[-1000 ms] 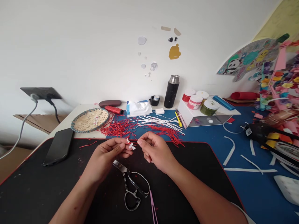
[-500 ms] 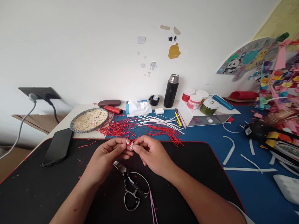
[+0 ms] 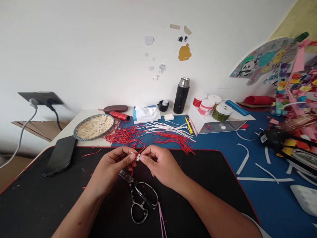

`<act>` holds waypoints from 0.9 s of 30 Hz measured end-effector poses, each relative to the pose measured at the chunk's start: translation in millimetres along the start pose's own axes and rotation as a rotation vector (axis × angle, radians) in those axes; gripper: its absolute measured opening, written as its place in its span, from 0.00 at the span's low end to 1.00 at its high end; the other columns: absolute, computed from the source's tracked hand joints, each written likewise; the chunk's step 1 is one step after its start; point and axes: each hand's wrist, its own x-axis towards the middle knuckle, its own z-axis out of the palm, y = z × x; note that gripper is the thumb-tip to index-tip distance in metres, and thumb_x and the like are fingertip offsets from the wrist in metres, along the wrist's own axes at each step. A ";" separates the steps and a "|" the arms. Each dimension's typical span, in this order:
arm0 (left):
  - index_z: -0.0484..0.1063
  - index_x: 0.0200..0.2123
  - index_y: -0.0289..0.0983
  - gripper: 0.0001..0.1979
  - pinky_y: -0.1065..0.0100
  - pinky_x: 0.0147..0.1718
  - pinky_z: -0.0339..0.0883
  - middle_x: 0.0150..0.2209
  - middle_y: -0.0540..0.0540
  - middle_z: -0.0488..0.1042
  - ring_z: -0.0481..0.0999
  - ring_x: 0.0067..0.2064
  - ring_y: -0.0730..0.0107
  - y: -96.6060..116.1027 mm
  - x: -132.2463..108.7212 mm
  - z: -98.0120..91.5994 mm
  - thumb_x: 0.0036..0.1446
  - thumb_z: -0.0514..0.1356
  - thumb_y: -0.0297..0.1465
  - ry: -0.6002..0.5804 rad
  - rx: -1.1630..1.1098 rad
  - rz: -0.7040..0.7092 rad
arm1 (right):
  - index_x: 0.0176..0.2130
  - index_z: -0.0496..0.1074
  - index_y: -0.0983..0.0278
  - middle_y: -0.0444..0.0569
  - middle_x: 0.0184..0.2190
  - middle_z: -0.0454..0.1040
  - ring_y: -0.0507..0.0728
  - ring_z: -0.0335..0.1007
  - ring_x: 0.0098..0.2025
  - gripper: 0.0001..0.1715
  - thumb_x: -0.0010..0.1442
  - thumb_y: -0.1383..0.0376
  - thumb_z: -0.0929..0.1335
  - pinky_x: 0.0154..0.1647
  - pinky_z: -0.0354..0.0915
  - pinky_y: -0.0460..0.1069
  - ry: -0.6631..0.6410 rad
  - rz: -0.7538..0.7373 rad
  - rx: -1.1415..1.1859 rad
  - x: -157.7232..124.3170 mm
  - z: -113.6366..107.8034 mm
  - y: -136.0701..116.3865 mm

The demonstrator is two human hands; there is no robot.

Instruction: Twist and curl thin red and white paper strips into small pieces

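Between my fingertips is a small knotted piece of red and white cord [image 3: 138,156] with little white loops. My left hand [image 3: 119,162] pinches its left side, thumb against the fingers. From the right, my right hand [image 3: 158,162] pinches the other side. A red cord end [image 3: 132,170] hangs below the fingers. Just under my hands a pair of scissors [image 3: 141,198] lies on the black mat [image 3: 198,198]. Beside their handles are pink tweezers [image 3: 162,219]. Parts of the knotted piece are hidden by my fingers.
Beyond my hands lie red cords [image 3: 173,141], white cords [image 3: 170,129] and a red thread spool [image 3: 120,115]. A woven basket [image 3: 94,127] and a phone [image 3: 60,155] are at left. A black flask [image 3: 181,96] and paint jars [image 3: 206,106] stand at the back.
The small knotted piece has turned slightly between my fingers. A red cord end now hangs below them, and the left hand's lower fingers have curled in.
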 end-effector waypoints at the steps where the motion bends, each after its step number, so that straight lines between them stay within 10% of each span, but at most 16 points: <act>1: 0.83 0.33 0.38 0.15 0.73 0.25 0.69 0.26 0.49 0.78 0.73 0.26 0.72 0.4 0.0 0.2 0.51 0.77 0.43 0.001 0.007 0.003 | 0.38 0.74 0.63 0.39 0.27 0.71 0.48 0.62 0.22 0.06 0.69 0.64 0.69 0.26 0.59 0.45 -0.001 0.005 -0.004 0.0 0.0 -0.6; 27: 0.82 0.34 0.37 0.14 0.71 0.28 0.73 0.28 0.48 0.79 0.77 0.28 0.69 -3.7 1.6 -12.2 0.52 0.76 0.41 -0.085 0.016 -0.014 | 0.36 0.73 0.63 0.39 0.26 0.73 0.47 0.61 0.20 0.06 0.68 0.66 0.70 0.26 0.59 0.45 -0.023 -0.006 0.040 -1.7 0.0 -3.1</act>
